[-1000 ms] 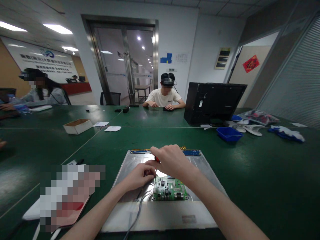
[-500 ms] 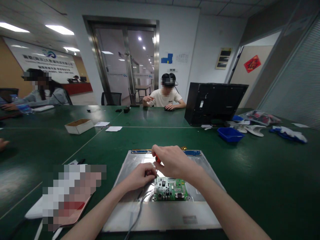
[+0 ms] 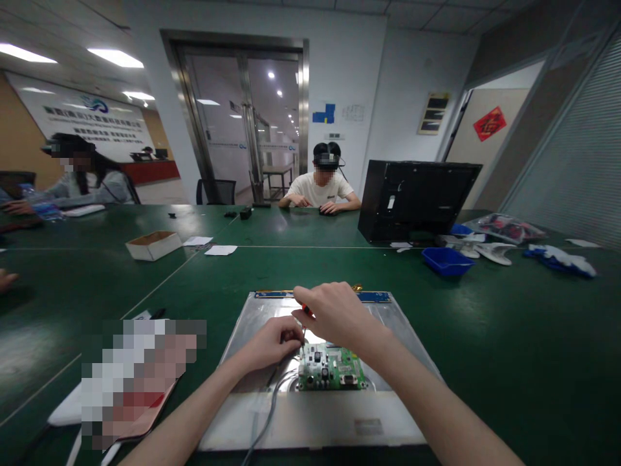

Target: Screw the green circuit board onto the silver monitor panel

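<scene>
My right hand (image 3: 339, 316) is closed around the red-and-black handle of a screwdriver (image 3: 306, 310). The thin shaft points down at the upper left corner of a green circuit board (image 3: 330, 370). Beside that tip, my left hand (image 3: 272, 341) has its fingers pinched together; whatever they grip is too small to make out. The board lies on the metal back of a flat display panel (image 3: 339, 411), which rests flat on the table. A grey cable (image 3: 273, 404) runs from the board's left side toward me.
Left of the panel lies a blurred-out pinkish flat object (image 3: 145, 401) with white cords. A small open carton (image 3: 153, 246) stands farther off. Ahead to the right are a black monitor (image 3: 422, 200), a blue tray (image 3: 447, 261) and gloves (image 3: 560, 259). A person (image 3: 320, 188) sits opposite.
My right hand has turned slightly around the screwdriver handle, its fingers shifting. My left hand stays in place. The person opposite has lowered one hand toward the table.
</scene>
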Demonstrator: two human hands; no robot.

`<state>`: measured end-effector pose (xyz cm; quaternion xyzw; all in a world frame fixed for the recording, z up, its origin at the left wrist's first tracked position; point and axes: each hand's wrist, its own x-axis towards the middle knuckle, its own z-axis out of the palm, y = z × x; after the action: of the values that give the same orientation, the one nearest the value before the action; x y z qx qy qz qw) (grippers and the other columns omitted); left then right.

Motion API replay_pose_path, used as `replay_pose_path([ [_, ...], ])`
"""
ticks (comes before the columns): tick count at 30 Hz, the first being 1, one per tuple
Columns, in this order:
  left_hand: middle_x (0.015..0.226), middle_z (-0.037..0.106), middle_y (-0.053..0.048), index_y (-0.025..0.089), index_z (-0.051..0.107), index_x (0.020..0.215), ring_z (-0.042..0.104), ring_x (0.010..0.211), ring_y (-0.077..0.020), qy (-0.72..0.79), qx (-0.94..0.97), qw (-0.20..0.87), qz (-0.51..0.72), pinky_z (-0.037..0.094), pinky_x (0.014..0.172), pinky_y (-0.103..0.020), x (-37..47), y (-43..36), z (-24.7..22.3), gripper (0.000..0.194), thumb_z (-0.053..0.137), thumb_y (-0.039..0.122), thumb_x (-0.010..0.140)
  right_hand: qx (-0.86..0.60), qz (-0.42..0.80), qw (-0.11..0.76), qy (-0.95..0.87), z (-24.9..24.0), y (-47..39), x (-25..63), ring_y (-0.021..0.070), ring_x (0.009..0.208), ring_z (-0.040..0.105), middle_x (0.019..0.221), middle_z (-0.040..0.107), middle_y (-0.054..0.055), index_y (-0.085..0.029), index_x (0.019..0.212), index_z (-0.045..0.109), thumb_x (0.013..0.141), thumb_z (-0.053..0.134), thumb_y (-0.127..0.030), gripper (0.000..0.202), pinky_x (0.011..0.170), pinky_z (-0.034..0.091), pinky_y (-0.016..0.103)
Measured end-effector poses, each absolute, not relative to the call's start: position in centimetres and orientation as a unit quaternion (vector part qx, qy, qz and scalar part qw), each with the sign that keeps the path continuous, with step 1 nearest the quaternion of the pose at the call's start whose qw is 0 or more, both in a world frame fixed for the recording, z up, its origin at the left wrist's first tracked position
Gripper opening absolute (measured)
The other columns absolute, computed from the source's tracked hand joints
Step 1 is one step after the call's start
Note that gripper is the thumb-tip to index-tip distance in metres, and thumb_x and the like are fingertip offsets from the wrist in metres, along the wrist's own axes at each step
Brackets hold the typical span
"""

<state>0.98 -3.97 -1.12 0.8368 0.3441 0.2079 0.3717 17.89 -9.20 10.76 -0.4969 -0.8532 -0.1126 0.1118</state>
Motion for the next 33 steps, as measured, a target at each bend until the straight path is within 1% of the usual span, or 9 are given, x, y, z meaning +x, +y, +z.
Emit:
replay_pose_path([
  [3,0.071,0.059,0.000,0.013,0.064,0.079,0.051,0.065,-0.0128,0.337,0.838,0.371,0.214,0.037,0.059,-0.022,0.96,-3.84,-1.36,0.012,0.054,0.011,0.072,-0.490,-0.102,0.114,-0.858,10.81,-9.24,17.99,0.0125,0.059,0.054,0.073,0.065,0.002,-0.020,0.089,0.050,0.084,0.049,-0.029,0.011,0.049,0.014,0.029],
  [7,0.070,0.059,0.000,0.013,0.062,0.077,0.050,0.064,-0.0126,0.339,0.835,0.374,0.221,0.037,0.057,-0.021,0.89,-3.67,-1.79,0.007,0.056,0.014,0.074,-0.463,-0.061,0.137,-0.873,10.92,-9.39,18.25,0.0130,0.064,0.053,0.079,0.065,0.002,-0.019,0.094,0.048,0.079,0.048,-0.024,0.016,0.049,0.017,0.028],
  [11,0.070,0.060,0.000,0.013,0.062,0.074,0.051,0.064,-0.0127,0.332,0.835,0.375,0.227,0.038,0.058,-0.021,0.88,-3.67,-1.94,0.006,0.056,0.016,0.076,-0.444,-0.050,0.152,-0.882,11.02,-9.64,18.40,0.0131,0.065,0.053,0.082,0.064,0.002,-0.019,0.093,0.049,0.078,0.048,-0.023,0.015,0.050,0.018,0.027],
  [15,0.071,0.061,-0.001,0.014,0.061,0.076,0.053,0.066,-0.0135,0.344,0.826,0.382,0.231,0.040,0.060,-0.022,0.99,-3.85,-1.74,0.006,0.056,0.015,0.075,-0.457,-0.078,0.144,-0.875,11.06,-9.69,18.30,0.0129,0.062,0.053,0.077,0.065,0.001,-0.021,0.089,0.051,0.081,0.051,-0.031,0.013,0.049,0.016,0.028],
  [18,0.076,0.063,-0.001,0.014,0.063,0.080,0.054,0.067,-0.0139,0.344,0.824,0.386,0.230,0.041,0.062,-0.023,1.04,-3.92,-1.60,0.010,0.055,0.013,0.075,-0.479,-0.097,0.131,-0.862,11.06,-9.57,18.12,0.0133,0.060,0.054,0.072,0.065,0.000,-0.021,0.084,0.053,0.084,0.052,-0.043,0.022,0.049,0.015,0.029],
  [20,0.075,0.062,-0.001,0.014,0.064,0.081,0.054,0.066,-0.0134,0.342,0.829,0.382,0.223,0.040,0.060,-0.023,1.01,-3.90,-1.58,0.012,0.054,0.013,0.075,-0.491,-0.104,0.123,-0.856,11.03,-9.49,18.02,0.0133,0.059,0.054,0.069,0.065,0.000,-0.021,0.082,0.054,0.085,0.050,-0.046,0.025,0.049,0.014,0.029],
  [26,0.072,0.060,0.000,0.014,0.064,0.079,0.052,0.066,-0.0129,0.335,0.837,0.369,0.224,0.038,0.059,-0.022,0.83,-3.72,-1.75,0.012,0.054,0.011,0.073,-0.488,-0.103,0.126,-0.857,10.83,-9.39,18.00,0.0130,0.060,0.054,0.071,0.065,0.001,-0.020,0.086,0.052,0.081,0.052,-0.030,0.011,0.049,0.014,0.029],
  [30,0.071,0.059,0.000,0.013,0.063,0.076,0.050,0.064,-0.0120,0.332,0.835,0.376,0.227,0.037,0.058,-0.021,0.87,-3.70,-1.72,0.011,0.054,0.010,0.072,-0.458,-0.074,0.145,-0.874,11.02,-9.64,18.22,0.0135,0.062,0.054,0.078,0.065,0.001,-0.019,0.091,0.049,0.076,0.052,-0.024,0.016,0.048,0.017,0.028],
  [33,0.068,0.058,0.002,0.013,0.062,0.073,0.049,0.063,-0.0113,0.330,0.836,0.374,0.229,0.036,0.058,-0.021,0.94,-3.76,-1.50,0.010,0.053,0.008,0.071,-0.439,-0.064,0.149,-0.884,11.33,-9.93,18.36,0.0136,0.064,0.053,0.080,0.064,0.002,-0.019,0.093,0.048,0.076,0.051,-0.025,0.018,0.048,0.019,0.027],
])
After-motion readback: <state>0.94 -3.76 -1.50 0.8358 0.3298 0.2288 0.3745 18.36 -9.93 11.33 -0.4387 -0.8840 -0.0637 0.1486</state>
